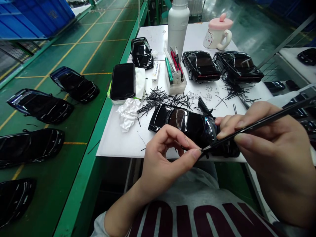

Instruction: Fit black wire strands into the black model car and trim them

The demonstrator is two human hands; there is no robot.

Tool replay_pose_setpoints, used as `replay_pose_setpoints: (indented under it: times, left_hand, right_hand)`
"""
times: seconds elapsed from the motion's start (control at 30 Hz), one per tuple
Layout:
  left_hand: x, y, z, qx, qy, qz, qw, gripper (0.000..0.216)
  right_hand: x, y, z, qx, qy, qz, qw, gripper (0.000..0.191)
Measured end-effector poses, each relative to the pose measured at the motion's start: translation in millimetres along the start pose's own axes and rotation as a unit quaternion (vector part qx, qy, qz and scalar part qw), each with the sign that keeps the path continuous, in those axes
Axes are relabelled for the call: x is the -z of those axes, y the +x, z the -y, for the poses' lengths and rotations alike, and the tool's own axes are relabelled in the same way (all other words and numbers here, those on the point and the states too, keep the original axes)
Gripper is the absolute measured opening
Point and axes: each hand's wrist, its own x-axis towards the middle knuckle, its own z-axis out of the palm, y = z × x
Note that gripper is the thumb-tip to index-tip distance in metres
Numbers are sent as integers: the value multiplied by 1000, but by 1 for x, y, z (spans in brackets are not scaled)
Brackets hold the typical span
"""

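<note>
right hand (269, 151) grasping tool (261, 122), end cut off right | left hand (165, 158) pinched at its tip, cannot tell if grasping anything | car (182, 123) partly hidden behind hands

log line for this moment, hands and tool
right hand: grips thin black tool | left hand: fingertips at its tip | black model car: on white table, by both hands

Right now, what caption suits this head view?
Right hand holds a thin tool over a black toy car; left hand touches its tip.
</note>
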Motion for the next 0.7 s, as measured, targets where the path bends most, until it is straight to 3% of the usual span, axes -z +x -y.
replay_pose_setpoints:
  times: [0.23,0.47,0.7]
  left_hand:
    - [0,0,0,-61,50,18,997,23]
    - [0,2,2,-145,134,19,980,20]
    - [17,11,23,-156,203,11,967,14]
  right_hand:
    - [0,0,2,20,-10,4,1000,18]
    - [1,-2,3,31,-32,-38,998,20]
    - [9,4,5,29,-2,-86,996,25]
